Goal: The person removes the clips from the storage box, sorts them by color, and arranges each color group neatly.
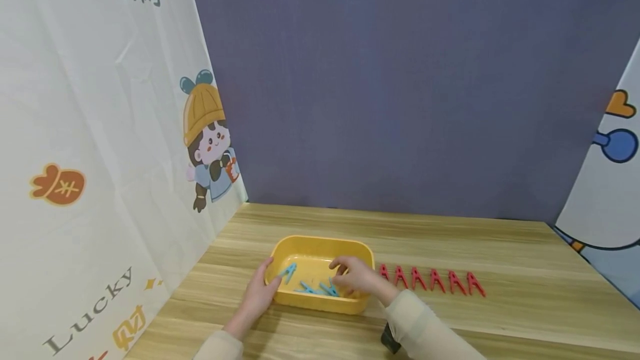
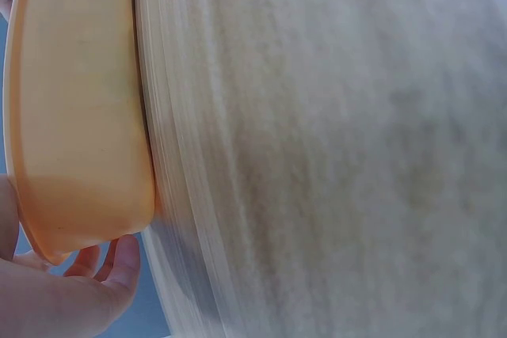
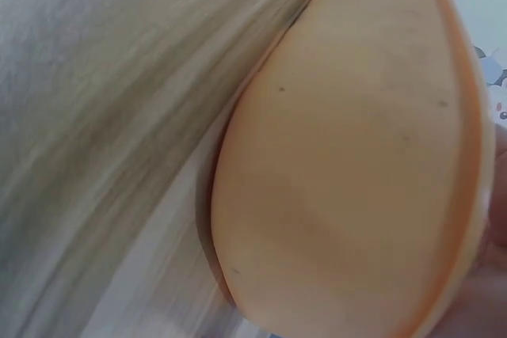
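A yellow plastic basin (image 1: 320,304) stands on the wooden table, with several light-blue clothespins (image 1: 288,272) lying loose inside. My left hand (image 1: 261,292) grips the basin's left end, thumb over the rim and fingers along the outer wall. In the left wrist view that hand (image 2: 67,294) shows at the basin's corner (image 2: 83,116). My right hand (image 1: 357,275) reaches over the right rim into the basin, fingers bent above the clothespins with no clothespin visible between them. In the right wrist view the basin wall (image 3: 341,156) hides most of this hand.
Several red clothespins (image 1: 435,280) lie in a row right of the basin, the leftmost close to the right forearm. A dark object (image 1: 390,339) shows beside the right sleeve. A printed white sheet (image 1: 125,126) borders the table's left, and a grey-blue panel (image 1: 400,99) rises behind.
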Motion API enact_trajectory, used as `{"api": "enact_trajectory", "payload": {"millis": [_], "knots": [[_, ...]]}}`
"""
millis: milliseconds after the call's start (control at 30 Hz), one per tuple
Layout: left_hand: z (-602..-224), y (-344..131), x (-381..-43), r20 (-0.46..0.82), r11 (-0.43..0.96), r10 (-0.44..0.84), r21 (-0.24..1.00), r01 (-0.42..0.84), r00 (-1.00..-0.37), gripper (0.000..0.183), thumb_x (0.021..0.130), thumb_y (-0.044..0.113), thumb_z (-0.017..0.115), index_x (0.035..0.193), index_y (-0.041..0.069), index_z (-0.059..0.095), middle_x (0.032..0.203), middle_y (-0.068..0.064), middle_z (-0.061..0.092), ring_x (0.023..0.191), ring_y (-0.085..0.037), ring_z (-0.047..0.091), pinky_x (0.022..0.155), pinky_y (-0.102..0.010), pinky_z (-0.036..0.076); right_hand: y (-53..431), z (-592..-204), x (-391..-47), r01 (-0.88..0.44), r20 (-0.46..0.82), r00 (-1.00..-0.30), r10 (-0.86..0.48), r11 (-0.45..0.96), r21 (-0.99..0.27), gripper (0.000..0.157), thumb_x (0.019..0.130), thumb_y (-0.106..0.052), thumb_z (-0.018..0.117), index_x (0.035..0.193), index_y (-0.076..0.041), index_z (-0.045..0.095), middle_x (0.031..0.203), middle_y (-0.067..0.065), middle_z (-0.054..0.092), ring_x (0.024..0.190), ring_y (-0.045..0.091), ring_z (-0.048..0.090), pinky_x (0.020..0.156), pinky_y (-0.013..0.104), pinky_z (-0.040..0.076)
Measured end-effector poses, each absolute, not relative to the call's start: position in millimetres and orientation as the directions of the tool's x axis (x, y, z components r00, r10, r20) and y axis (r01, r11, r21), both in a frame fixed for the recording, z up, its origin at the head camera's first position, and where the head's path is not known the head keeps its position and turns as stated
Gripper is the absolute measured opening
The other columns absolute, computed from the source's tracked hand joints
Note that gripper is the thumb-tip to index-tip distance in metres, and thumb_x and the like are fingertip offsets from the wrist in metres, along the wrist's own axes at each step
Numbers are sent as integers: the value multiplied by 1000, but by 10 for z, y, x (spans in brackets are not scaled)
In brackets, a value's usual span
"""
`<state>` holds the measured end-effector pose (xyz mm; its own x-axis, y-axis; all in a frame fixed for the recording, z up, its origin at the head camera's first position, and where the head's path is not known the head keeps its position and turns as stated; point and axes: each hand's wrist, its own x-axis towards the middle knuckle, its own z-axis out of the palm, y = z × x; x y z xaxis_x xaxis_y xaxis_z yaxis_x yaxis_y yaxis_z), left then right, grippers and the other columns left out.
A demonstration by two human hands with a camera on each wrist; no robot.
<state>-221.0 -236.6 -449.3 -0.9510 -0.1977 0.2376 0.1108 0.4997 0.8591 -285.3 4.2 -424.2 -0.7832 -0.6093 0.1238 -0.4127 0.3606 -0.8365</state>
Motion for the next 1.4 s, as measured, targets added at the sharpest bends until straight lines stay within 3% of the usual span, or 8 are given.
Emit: {"api": "enact_trajectory", "payload": {"millis": [233, 433, 600, 900, 1400], "knots": [[-4483, -2350, -2204, 238, 491, -193, 863, 117, -952, 50, 89, 5, 54, 135, -6, 36, 137, -32, 33, 125, -47, 28, 102, -57, 23, 6, -4276, -2831, -420, 90, -785, -614, 419, -805, 31, 83, -6, 66, 109, 7, 55, 80, 6, 51, 54, 13, 46, 46, 25, 41], [-4482, -2349, -2211, 235, 493, -195, 863, 112, -952, 51, 89, 6, 53, 135, -5, 35, 137, -31, 33, 125, -47, 28, 102, -57, 23, -30, -4305, -2815, -470, 60, -796, -603, 551, -690, 40, 79, -15, 71, 111, 4, 56, 88, 8, 59, 78, 21, 54, 66, 38, 48], [-4477, -2355, -2217, 232, 496, -197, 862, 107, -952, 51, 90, 6, 53, 136, -5, 35, 137, -31, 33, 126, -47, 29, 102, -57, 23, -63, -4308, -2803, -456, 35, -814, -580, 600, -657, 43, 79, -19, 71, 110, 7, 56, 92, 12, 61, 85, 28, 58, 73, 45, 49], [-4479, -2367, -2227, 219, 489, -200, 867, 96, -955, 51, 90, 7, 53, 136, -4, 35, 138, -30, 32, 126, -47, 27, 102, -58, 23, -72, -4313, -2814, -483, 15, -780, -626, 585, -651, 12, 82, -13, 69, 87, -2, 67, 84, 2, 63, 79, 22, 58, 69, 38, 50], [-4479, -2358, -2212, 223, 491, -197, 865, 101, -955, 51, 90, 6, 53, 136, -5, 35, 138, -31, 32, 126, -47, 28, 102, -58, 23, -52, -4308, -2795, -484, 22, -750, -661, 526, -699, 6, 80, -1, 66, 81, -2, 59, 82, 4, 60, 75, 18, 55, 64, 35, 49]]}}
